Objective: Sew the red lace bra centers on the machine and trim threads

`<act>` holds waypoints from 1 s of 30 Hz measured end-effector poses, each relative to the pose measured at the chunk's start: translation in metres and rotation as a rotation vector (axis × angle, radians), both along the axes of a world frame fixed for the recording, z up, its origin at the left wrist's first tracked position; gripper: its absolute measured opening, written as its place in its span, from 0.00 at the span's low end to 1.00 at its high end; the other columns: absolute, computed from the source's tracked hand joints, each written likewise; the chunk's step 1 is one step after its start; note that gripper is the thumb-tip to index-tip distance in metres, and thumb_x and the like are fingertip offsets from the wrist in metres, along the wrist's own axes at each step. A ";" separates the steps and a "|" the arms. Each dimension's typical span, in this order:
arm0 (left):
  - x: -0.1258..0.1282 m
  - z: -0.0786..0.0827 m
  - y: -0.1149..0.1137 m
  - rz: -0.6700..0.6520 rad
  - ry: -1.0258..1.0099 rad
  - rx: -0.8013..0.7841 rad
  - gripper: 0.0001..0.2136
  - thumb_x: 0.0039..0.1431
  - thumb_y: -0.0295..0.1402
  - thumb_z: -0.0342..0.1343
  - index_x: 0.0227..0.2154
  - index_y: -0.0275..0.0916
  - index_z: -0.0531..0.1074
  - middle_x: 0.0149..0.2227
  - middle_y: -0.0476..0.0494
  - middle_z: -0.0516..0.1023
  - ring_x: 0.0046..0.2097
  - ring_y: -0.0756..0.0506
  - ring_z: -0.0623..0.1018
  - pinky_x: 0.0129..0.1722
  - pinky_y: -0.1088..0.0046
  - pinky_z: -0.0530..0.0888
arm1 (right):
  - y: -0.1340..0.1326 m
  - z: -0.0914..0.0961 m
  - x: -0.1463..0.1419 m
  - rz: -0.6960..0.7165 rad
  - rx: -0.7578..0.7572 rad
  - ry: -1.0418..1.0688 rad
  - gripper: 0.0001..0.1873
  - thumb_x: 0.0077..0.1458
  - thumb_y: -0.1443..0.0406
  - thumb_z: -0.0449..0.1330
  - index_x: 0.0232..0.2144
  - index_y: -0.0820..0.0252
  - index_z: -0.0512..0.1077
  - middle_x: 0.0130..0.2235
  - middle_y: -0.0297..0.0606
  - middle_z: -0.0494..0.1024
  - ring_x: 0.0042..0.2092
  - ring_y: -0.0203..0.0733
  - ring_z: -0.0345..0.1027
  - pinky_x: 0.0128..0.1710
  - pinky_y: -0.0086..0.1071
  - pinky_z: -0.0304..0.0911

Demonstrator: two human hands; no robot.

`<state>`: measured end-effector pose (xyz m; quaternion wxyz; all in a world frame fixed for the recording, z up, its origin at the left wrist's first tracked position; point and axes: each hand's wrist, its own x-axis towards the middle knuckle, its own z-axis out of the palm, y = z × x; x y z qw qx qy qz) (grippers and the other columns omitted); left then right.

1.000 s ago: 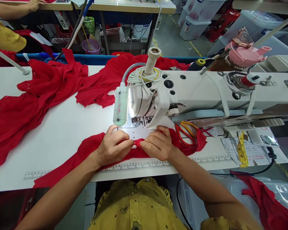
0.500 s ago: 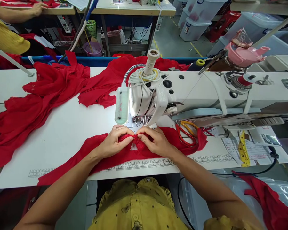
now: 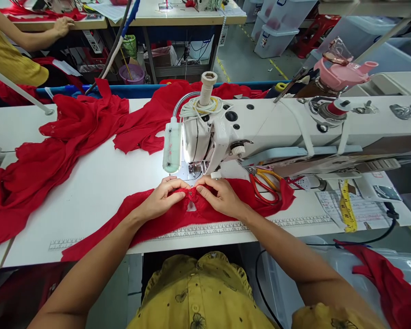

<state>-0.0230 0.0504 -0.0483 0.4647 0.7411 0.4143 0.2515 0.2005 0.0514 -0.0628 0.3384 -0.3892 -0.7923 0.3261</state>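
A strip of red fabric (image 3: 164, 219) lies across the white sewing table (image 3: 99, 183), just in front of the needle area of the white sewing machine (image 3: 277, 125). My left hand (image 3: 162, 198) pinches the fabric's upper edge with closed fingers. My right hand (image 3: 221, 196) pinches the same edge right beside it, fingertips almost touching the left ones. A small gap in the cloth shows white table between the two hands. The machine's lamp (image 3: 172, 148) hangs just above my left hand.
Red-handled scissors (image 3: 265, 185) lie on the fabric right of my hand. A heap of red cloth (image 3: 58, 141) covers the table's left and back. A yellow tape measure (image 3: 345, 205) lies on papers at right. Another person's arm (image 3: 37, 36) rests on a far table.
Both hands moved forward with the fabric edge, from near the printed ruler toward the presser foot. The bunched fold between the fingers has spread open.
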 end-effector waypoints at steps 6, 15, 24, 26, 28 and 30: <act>-0.002 0.001 0.001 0.022 -0.054 -0.157 0.12 0.64 0.37 0.49 0.38 0.39 0.76 0.39 0.45 0.76 0.46 0.42 0.73 0.53 0.64 0.66 | 0.001 -0.002 0.000 -0.011 -0.034 0.025 0.10 0.67 0.63 0.54 0.33 0.56 0.72 0.31 0.35 0.77 0.37 0.41 0.68 0.41 0.34 0.61; -0.001 0.001 0.001 0.024 -0.039 -0.129 0.12 0.64 0.39 0.50 0.36 0.40 0.76 0.38 0.46 0.77 0.45 0.43 0.73 0.52 0.65 0.66 | 0.001 -0.003 -0.001 -0.016 -0.016 0.032 0.10 0.66 0.63 0.54 0.33 0.56 0.72 0.32 0.35 0.76 0.38 0.41 0.69 0.41 0.34 0.60; 0.008 -0.010 -0.002 0.040 0.087 0.081 0.11 0.68 0.37 0.49 0.34 0.41 0.75 0.35 0.49 0.77 0.43 0.44 0.74 0.55 0.63 0.65 | 0.002 -0.005 0.001 0.012 0.003 -0.022 0.06 0.64 0.62 0.58 0.40 0.55 0.74 0.37 0.36 0.80 0.41 0.43 0.71 0.45 0.37 0.61; 0.009 -0.012 -0.004 0.110 0.172 0.229 0.09 0.68 0.36 0.50 0.38 0.40 0.74 0.38 0.47 0.77 0.45 0.44 0.74 0.55 0.61 0.65 | 0.003 -0.007 -0.001 -0.020 0.016 -0.088 0.05 0.63 0.64 0.58 0.37 0.56 0.74 0.36 0.36 0.80 0.40 0.43 0.71 0.46 0.38 0.60; 0.011 -0.011 -0.009 0.196 0.313 0.430 0.09 0.68 0.35 0.51 0.44 0.39 0.73 0.43 0.42 0.76 0.47 0.41 0.73 0.52 0.60 0.68 | 0.004 -0.008 -0.002 -0.045 0.019 -0.184 0.06 0.64 0.65 0.57 0.35 0.56 0.74 0.34 0.36 0.80 0.40 0.43 0.71 0.46 0.39 0.58; 0.014 -0.004 -0.019 0.204 0.459 0.610 0.09 0.68 0.32 0.50 0.45 0.36 0.73 0.45 0.38 0.76 0.48 0.39 0.72 0.47 0.60 0.70 | 0.004 -0.006 -0.004 -0.063 0.016 -0.286 0.06 0.64 0.66 0.57 0.35 0.57 0.74 0.35 0.35 0.80 0.40 0.43 0.71 0.47 0.39 0.56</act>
